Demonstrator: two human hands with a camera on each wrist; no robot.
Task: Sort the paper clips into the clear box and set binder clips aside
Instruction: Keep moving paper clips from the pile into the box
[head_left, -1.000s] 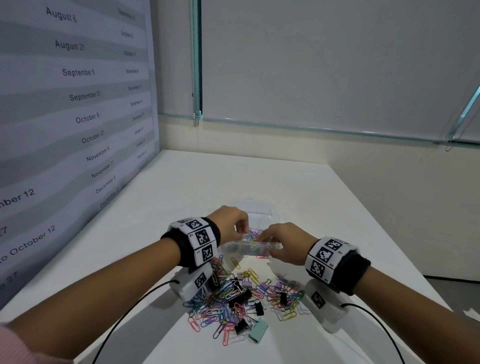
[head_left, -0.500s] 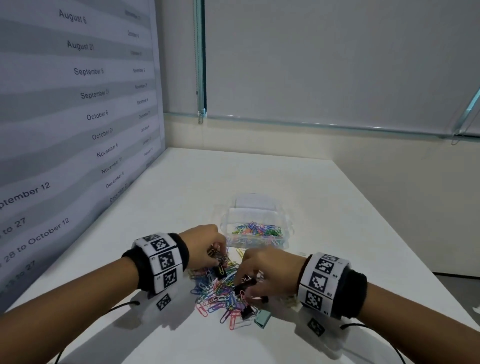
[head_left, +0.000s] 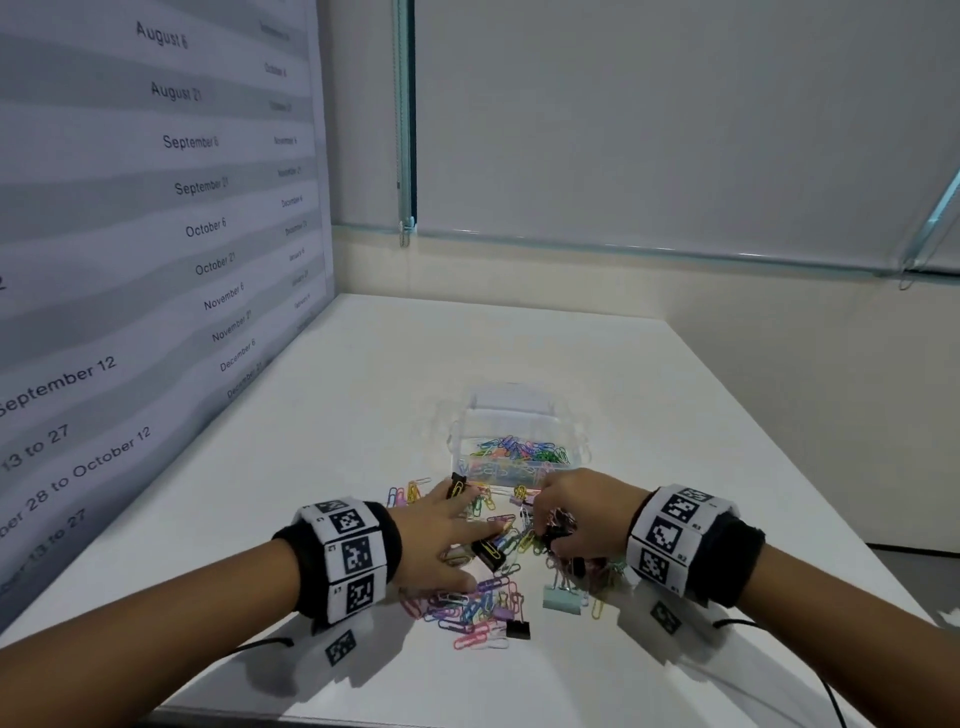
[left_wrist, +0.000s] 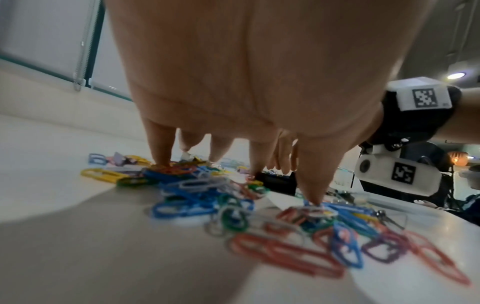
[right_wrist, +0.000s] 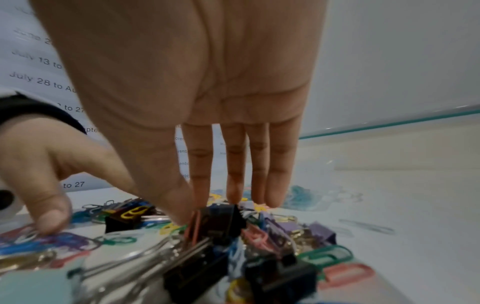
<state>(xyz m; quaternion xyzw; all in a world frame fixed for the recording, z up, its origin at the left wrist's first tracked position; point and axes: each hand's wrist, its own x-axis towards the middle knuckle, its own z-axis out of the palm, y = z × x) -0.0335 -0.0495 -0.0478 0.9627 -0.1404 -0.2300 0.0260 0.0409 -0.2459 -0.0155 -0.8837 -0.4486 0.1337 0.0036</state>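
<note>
A clear box (head_left: 460, 441) holding coloured paper clips (head_left: 524, 449) stands on the white table just beyond my hands. In front of it lies a mixed pile of paper clips (head_left: 478, 605) and binder clips. My left hand (head_left: 447, 535) is spread over the pile's left side, its straight fingertips (left_wrist: 159, 158) pressing on paper clips. A black binder clip (head_left: 488, 552) lies by its index finger. My right hand (head_left: 576, 514) arches over the pile's right side. Its thumb and fingers pinch a black binder clip (right_wrist: 221, 218).
More binder clips lie in the pile: a pale teal one (head_left: 561, 597), a black one (head_left: 518, 630) at the near edge, another black one (head_left: 457, 486) near the box, purple ones (right_wrist: 319, 230). A wall panel printed with dates (head_left: 156, 260) borders the table's left side.
Both hands came down from the box to the pile. The left hand opened and spread flat over the clips; the right hand shifted right and pinched a black binder clip.
</note>
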